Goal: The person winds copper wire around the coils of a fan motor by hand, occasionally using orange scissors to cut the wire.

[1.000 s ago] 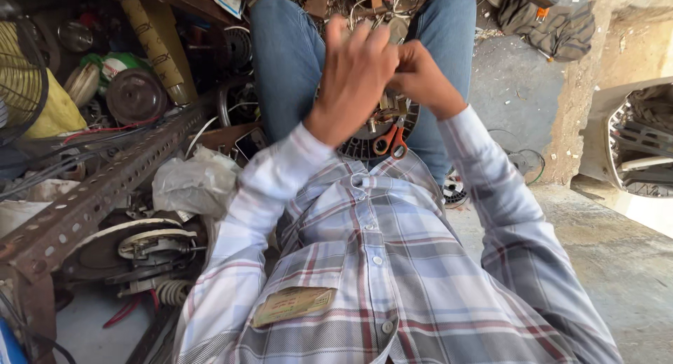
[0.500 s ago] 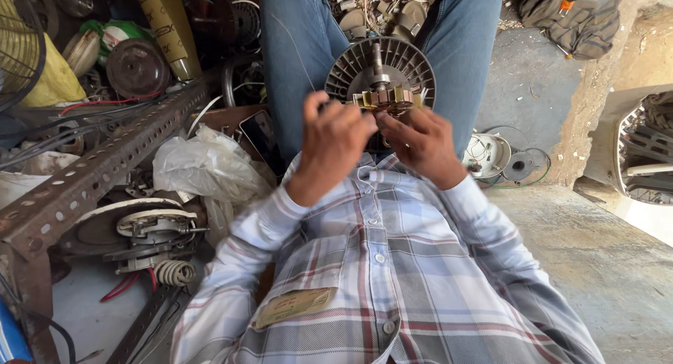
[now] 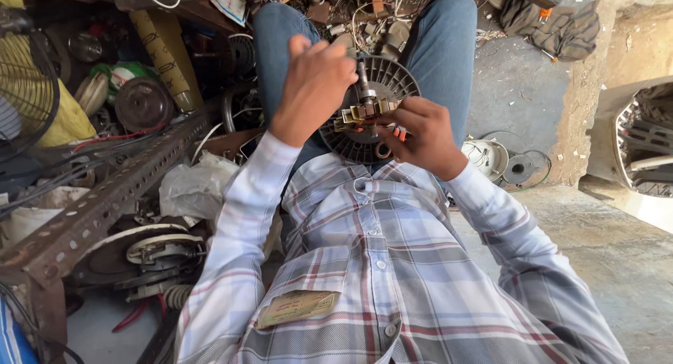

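Mid-frame over the lap, left hand (image 3: pixel 315 83) closed on the motor (image 3: pixel 368 111) at its shaft, right hand (image 3: pixel 420 136) pinched the brass coil piece (image 3: pixel 364 113); looked like fitting work, next move probably needing steady alignment.

The person wears a long-sleeved plaid shirt (image 3: pixel 392 280) in pale grey, white and red, buttoned down the front (a folded card sits in the chest pocket (image 3: pixel 298 306)), and blue jeans (image 3: pixel 445 48).
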